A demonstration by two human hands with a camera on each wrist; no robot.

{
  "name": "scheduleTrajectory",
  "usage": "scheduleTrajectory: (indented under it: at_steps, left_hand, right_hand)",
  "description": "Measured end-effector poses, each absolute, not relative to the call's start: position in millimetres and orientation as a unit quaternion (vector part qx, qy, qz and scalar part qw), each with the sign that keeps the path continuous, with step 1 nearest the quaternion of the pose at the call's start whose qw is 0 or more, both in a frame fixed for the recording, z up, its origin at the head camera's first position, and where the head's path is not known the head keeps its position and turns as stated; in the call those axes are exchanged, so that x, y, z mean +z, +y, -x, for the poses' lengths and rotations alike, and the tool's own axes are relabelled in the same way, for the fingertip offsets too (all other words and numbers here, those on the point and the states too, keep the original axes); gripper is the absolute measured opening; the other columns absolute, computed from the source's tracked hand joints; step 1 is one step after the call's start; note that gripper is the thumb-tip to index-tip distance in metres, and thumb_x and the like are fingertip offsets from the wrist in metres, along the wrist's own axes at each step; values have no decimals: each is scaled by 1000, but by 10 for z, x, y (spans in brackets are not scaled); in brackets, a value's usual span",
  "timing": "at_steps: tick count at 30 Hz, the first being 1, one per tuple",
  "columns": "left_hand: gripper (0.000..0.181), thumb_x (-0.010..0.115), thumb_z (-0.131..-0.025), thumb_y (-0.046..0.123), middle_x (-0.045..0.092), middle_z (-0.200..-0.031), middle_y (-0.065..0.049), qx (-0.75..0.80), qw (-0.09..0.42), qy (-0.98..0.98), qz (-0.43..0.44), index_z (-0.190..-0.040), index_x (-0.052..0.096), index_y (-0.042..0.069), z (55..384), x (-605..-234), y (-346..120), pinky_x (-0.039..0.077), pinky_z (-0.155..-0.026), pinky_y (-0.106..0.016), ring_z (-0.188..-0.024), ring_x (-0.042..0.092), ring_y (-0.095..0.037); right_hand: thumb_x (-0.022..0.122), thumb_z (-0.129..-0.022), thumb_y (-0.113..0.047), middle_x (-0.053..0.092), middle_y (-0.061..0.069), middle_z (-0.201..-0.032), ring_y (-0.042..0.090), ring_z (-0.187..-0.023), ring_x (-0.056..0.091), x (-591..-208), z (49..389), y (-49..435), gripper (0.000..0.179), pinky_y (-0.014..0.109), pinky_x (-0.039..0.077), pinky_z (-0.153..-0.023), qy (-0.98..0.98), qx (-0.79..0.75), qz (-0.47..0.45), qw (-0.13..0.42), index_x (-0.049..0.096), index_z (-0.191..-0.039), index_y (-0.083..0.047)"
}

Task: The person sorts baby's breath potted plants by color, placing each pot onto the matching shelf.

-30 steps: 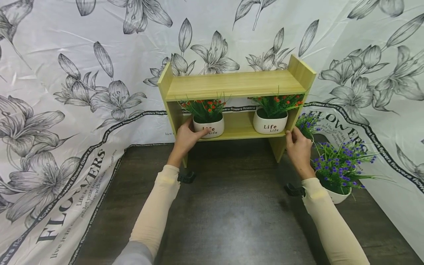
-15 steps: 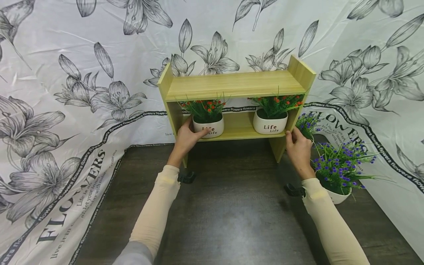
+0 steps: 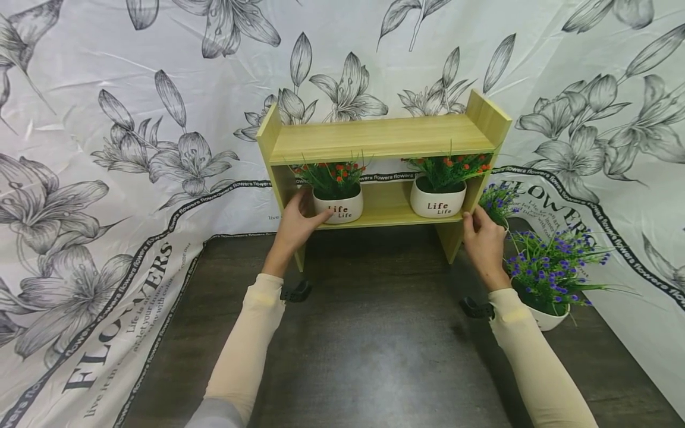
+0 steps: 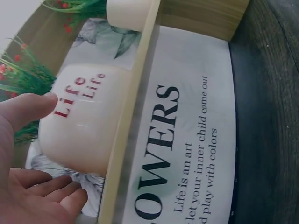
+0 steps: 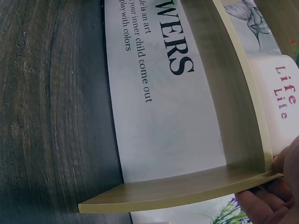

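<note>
From where I stand, the left hand [image 3: 295,224] is spread, thumb before and fingers beside a rounded white pot with red flowers [image 3: 345,209] on the lower board [image 3: 386,202] of a pale-yellow wooden shelf unit [image 3: 380,135], apparently to adjust its position; contact unconfirmed. The right hand [image 3: 484,241] pinches the side panel [image 3: 451,239], presumably for steadiness, a second rounded white pot [image 3: 439,204] standing just inward of it.

My right grip [image 3: 484,242] and the shelf [image 3: 382,137] partly hide the far purple plant [image 3: 497,201]; my right sleeve [image 3: 535,356] covers some of the near white pot [image 3: 553,320]. The left wrist view crops my left grip [image 3: 293,227].
</note>
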State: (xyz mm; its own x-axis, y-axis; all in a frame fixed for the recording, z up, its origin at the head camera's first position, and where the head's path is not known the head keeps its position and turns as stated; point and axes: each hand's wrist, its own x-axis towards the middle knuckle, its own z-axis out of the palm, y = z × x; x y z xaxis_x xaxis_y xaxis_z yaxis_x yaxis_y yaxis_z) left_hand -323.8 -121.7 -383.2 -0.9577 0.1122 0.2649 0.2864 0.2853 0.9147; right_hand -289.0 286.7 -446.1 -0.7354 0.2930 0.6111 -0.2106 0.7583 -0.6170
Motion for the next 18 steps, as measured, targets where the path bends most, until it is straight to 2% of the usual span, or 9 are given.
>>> scheduleTrajectory:
  at_steps: [4,9,11,14,17,18]
  left_hand:
    - [89,81,-96,21,33,-173,-19,-578,94,-799,138,-166,31,0,3137,-3787,-1269,30,-134,-40,-162,32,-31]
    - [66,76,-100,17,51,-161,-21,-568,143,-800,131,-157,48,-1,3002,-3764,-1324,44,-125,-42,-151,50,-34]
    - [52,74,-101,14,63,-149,-22,-572,179,-790,129,-148,58,-2,2959,-3768,-1348,53,-116,-40,-140,62,-36]
    - [31,73,-102,10,77,-124,-22,-581,249,-765,126,-129,71,-4,2923,-3791,-1391,63,-95,-26,-115,76,-35]
    - [17,73,-101,5,80,-105,-22,-591,321,-731,110,-114,75,-6,2919,-3816,-1438,61,-76,-15,-92,78,-35]
    - [15,73,-100,4,79,-102,-22,-589,344,-725,98,-111,76,-6,2921,-3828,-1456,58,-73,-13,-87,76,-33]
  right_hand:
    - [58,-111,-20,80,24,-102,41,-82,78,-4456,2888,2871,28,29,50,-63,-864,345,23,366,72,-125,0]
    - [57,-112,-20,80,24,-99,43,-79,78,-4449,2872,2862,28,51,61,-62,-863,348,18,365,72,-125,0]
    - [57,-112,-20,80,24,-100,43,-80,78,-4449,2871,2857,29,57,62,-64,-863,350,17,364,72,-125,0]
    - [56,-112,-19,80,25,-102,43,-82,79,-4450,2867,2849,29,60,62,-66,-863,352,18,362,72,-126,0]
    - [56,-112,-19,80,25,-103,43,-83,79,-4449,2863,2847,29,61,62,-67,-863,353,17,360,72,-127,0]
    - [56,-112,-19,80,25,-104,43,-83,79,-4448,2860,2847,29,61,62,-68,-863,354,17,360,72,-127,0]
